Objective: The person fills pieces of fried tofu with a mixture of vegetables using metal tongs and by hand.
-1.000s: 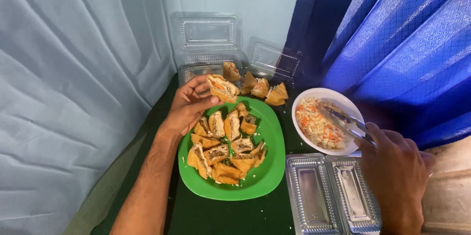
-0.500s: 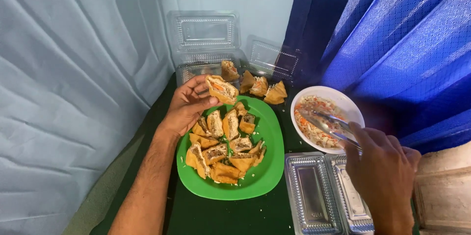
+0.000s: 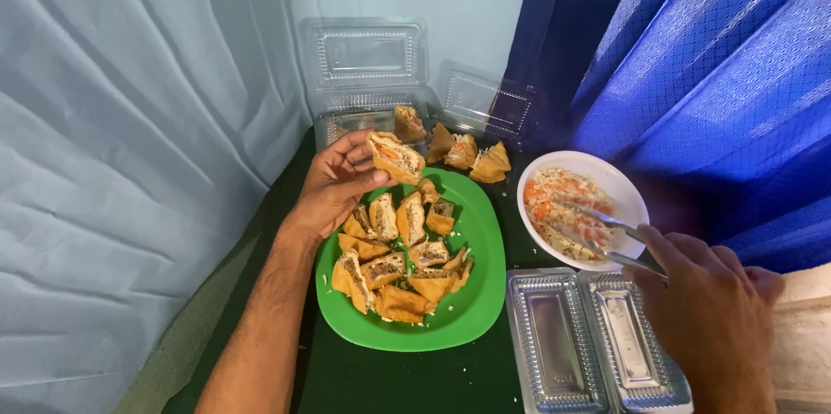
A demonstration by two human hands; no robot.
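Tongs (image 3: 597, 232) now down in white bowl (image 3: 623, 185), tips in rice mix; right hand (image 3: 705, 314) closed round handles. Left hand (image 3: 333, 185) unchanged: fingers pinch stuffed pastry (image 3: 396, 157) above far rim of green plate (image 3: 480, 293). Bowl right of plate.

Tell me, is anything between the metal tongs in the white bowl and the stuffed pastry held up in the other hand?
Nothing visible: the gap from the metal tongs over the white bowl to the stuffed pastry in the left hand is open air above the green plate's rim.
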